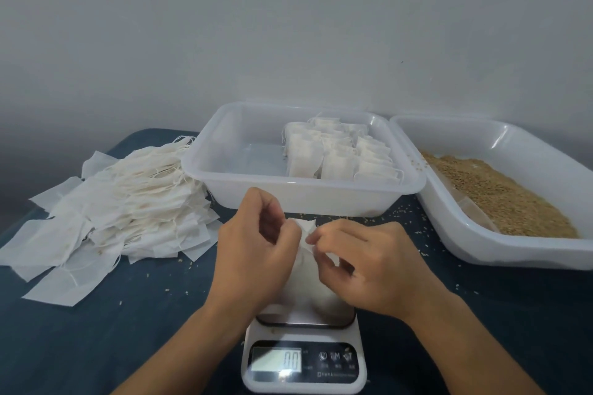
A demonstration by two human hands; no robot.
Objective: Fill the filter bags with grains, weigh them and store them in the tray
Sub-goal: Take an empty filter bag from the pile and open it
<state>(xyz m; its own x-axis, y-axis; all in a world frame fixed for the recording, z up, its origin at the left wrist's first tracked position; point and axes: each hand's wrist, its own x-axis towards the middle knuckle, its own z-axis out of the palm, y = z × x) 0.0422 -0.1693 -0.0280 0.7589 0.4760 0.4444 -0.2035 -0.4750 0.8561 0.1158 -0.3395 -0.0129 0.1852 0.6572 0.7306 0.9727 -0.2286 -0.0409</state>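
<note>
While both hands pinch filter bag (pixel 305 229), scale (pixel 305 359) beneath, tray (pixel 301 194) rim near.

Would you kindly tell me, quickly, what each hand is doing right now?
Left hand: fingers curled, pinching the small white paper filter bag above the scale.
Right hand: pinching the same bag's top.

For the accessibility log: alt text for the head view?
Both hands, left hand and right hand, pinch a white filter bag above a scale reading 0.0. Behind: tray of filled bags, grain tray, empty-bag pile.
</note>
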